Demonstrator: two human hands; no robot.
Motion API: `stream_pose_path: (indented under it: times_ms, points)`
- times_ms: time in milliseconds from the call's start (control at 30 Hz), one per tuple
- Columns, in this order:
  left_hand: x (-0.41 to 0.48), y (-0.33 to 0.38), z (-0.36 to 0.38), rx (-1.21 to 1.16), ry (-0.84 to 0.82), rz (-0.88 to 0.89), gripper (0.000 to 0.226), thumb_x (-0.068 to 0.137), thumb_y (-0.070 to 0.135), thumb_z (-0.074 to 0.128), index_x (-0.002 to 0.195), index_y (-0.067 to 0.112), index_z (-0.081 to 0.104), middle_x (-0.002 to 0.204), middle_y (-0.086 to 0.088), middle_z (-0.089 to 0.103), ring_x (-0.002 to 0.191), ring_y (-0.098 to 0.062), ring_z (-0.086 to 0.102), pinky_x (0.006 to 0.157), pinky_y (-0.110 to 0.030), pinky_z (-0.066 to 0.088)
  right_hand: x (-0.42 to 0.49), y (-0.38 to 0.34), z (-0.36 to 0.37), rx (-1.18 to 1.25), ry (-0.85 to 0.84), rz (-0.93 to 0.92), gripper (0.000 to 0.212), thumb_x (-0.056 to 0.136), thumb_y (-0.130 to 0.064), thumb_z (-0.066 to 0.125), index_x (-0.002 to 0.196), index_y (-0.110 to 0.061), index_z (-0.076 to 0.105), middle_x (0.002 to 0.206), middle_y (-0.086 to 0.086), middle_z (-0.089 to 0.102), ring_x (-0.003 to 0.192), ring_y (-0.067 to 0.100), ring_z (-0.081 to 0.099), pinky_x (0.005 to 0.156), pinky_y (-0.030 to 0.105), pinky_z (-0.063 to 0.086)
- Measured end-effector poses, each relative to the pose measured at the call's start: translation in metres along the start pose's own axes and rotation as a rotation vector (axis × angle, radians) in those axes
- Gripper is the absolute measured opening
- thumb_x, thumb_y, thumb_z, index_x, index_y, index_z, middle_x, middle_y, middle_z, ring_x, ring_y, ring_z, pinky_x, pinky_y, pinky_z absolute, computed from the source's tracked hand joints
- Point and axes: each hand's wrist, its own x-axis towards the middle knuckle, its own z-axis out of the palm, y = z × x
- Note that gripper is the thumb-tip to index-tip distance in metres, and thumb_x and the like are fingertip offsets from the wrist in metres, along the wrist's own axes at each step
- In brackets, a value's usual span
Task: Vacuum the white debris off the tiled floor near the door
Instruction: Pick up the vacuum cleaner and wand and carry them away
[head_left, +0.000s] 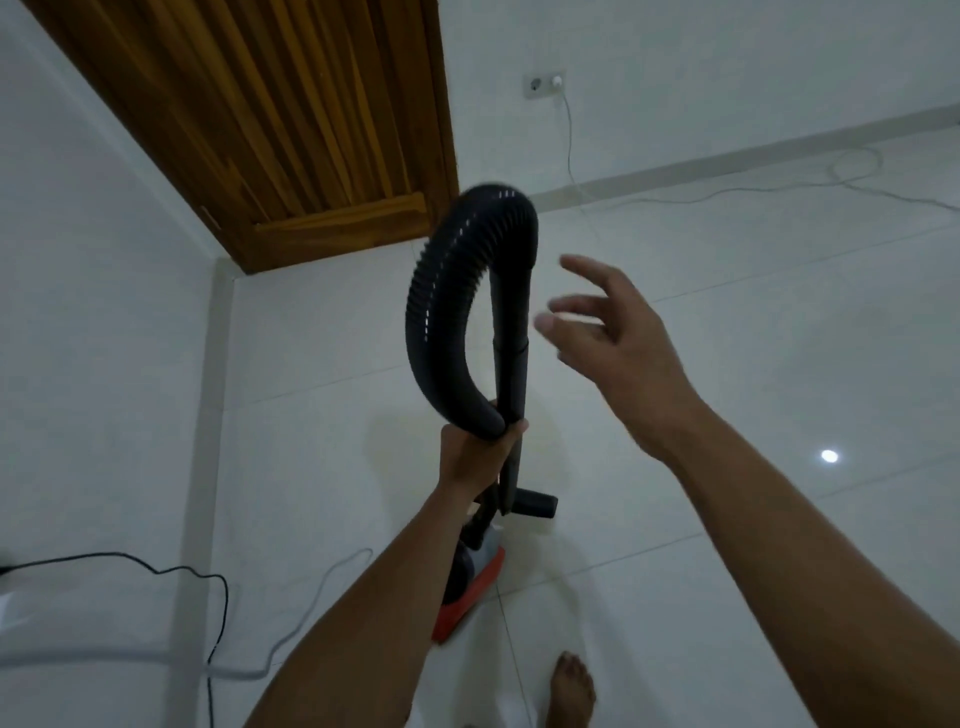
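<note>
My left hand (475, 452) grips the black ribbed vacuum hose (436, 301) together with its rigid tube (511, 374), low in the centre. The hose loops up and back down in an arch in front of the wooden door (270, 114). The tube ends in a short black nozzle (535, 503) pointing right. Below my left hand sits the orange and grey vacuum body (475, 587) on the white tiled floor (727, 364). My right hand (613, 338) hovers open just right of the tube, fingers spread, touching nothing. I cannot make out white debris on the tiles.
A wall socket (544, 84) holds a white plug whose cable (779, 182) trails across the floor at right. A black cable (218, 597) and a white one (317, 587) lie at lower left. My bare foot (574, 686) stands at the bottom edge.
</note>
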Motion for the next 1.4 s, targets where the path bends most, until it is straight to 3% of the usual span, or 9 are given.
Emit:
stream_pose_path:
  times_ms: [100, 200, 333, 567, 800, 1000, 1100, 1267, 1400]
  points:
    - [0.013, -0.004, -0.009, -0.07, 0.068, 0.04, 0.034, 0.076, 0.046, 0.082, 0.092, 0.019, 0.072, 0.084, 0.008, 0.073, 0.077, -0.002, 0.069, 0.064, -0.012, 0.05, -0.022, 0.104, 0.006, -0.16, 0.011, 0.159, 0.072, 0.082, -0.032, 0.086, 0.143, -0.042, 0.048, 0.125, -0.003, 0.061, 0.114, 0.014, 0.063, 0.087, 0.022, 0.055]
    - [0.019, -0.004, -0.016, -0.141, 0.103, 0.095, 0.026, 0.073, 0.036, 0.088, 0.085, 0.021, 0.07, 0.084, 0.007, 0.073, 0.078, -0.005, 0.07, 0.071, -0.023, 0.056, -0.033, 0.211, 0.035, -0.32, -0.165, 0.394, 0.103, 0.067, -0.036, 0.097, 0.151, -0.041, 0.037, 0.138, 0.003, 0.052, 0.126, 0.021, 0.053, 0.102, 0.036, 0.051]
    - [0.033, -0.007, -0.024, -0.122, 0.1, 0.243, 0.025, 0.073, 0.035, 0.088, 0.074, 0.027, 0.064, 0.08, 0.007, 0.073, 0.073, -0.004, 0.071, 0.07, -0.026, 0.061, 0.007, 0.307, 0.085, -0.408, -0.31, 0.352, 0.133, 0.049, -0.057, 0.098, 0.159, -0.035, 0.027, 0.148, -0.009, 0.046, 0.134, 0.01, 0.045, 0.11, 0.034, 0.043]
    - [0.067, -0.032, -0.032, -0.151, 0.177, 0.417, 0.05, 0.073, 0.045, 0.086, 0.115, 0.024, 0.069, 0.099, 0.014, 0.071, 0.088, -0.001, 0.068, 0.08, -0.023, 0.06, 0.066, 0.399, 0.138, -0.261, -0.086, 0.242, 0.058, 0.058, -0.037, 0.101, 0.105, -0.015, 0.074, 0.096, -0.002, 0.078, 0.091, 0.016, 0.076, 0.081, 0.038, 0.065]
    - [0.089, -0.177, 0.001, -0.193, 0.113, 0.525, 0.072, 0.078, 0.06, 0.077, 0.139, 0.028, 0.055, 0.13, 0.01, 0.066, 0.12, -0.006, 0.062, 0.1, -0.033, 0.054, 0.067, 0.429, 0.175, -0.129, 0.023, 0.054, 0.042, 0.065, -0.037, 0.096, 0.091, -0.01, 0.078, 0.084, 0.005, 0.079, 0.076, 0.019, 0.078, 0.072, 0.043, 0.066]
    - [0.083, -0.385, 0.02, 0.502, -0.292, 0.224, 0.089, 0.087, 0.027, 0.077, 0.157, 0.042, 0.025, 0.15, -0.002, 0.048, 0.135, -0.021, 0.048, 0.104, -0.03, 0.042, 0.06, 0.442, 0.188, -0.048, 0.003, -0.182, 0.027, 0.072, -0.032, 0.094, 0.085, -0.019, 0.074, 0.085, 0.001, 0.078, 0.076, 0.013, 0.077, 0.072, 0.031, 0.065]
    - [0.069, -0.457, 0.038, 0.858, -0.443, 0.052, 0.113, 0.082, 0.023, 0.077, 0.16, 0.04, -0.002, 0.157, -0.013, 0.035, 0.142, -0.029, 0.04, 0.114, -0.04, 0.038, 0.056, 0.452, 0.193, -0.022, 0.005, -0.237, 0.032, 0.072, -0.033, 0.094, 0.093, -0.018, 0.074, 0.089, -0.001, 0.078, 0.078, 0.011, 0.077, 0.074, 0.031, 0.065]
    - [0.059, -0.524, 0.065, 0.853, -0.454, 0.001, 0.164, 0.043, 0.047, 0.096, 0.144, 0.058, -0.033, 0.16, -0.008, 0.023, 0.138, -0.034, 0.044, 0.107, -0.05, 0.048, 0.046, 0.467, 0.195, -0.027, 0.039, -0.224, 0.033, 0.071, -0.037, 0.094, 0.09, -0.02, 0.073, 0.087, -0.001, 0.077, 0.078, 0.013, 0.076, 0.075, 0.035, 0.066]
    - [0.056, -0.543, 0.085, 0.802, -0.351, 0.077, 0.17, 0.036, 0.044, 0.098, 0.138, 0.063, -0.037, 0.164, -0.004, 0.019, 0.134, -0.034, 0.049, 0.103, -0.05, 0.05, 0.046, 0.48, 0.194, -0.048, 0.02, -0.206, 0.031, 0.07, -0.038, 0.094, 0.086, -0.022, 0.073, 0.086, 0.0, 0.077, 0.077, 0.013, 0.076, 0.077, 0.038, 0.066]
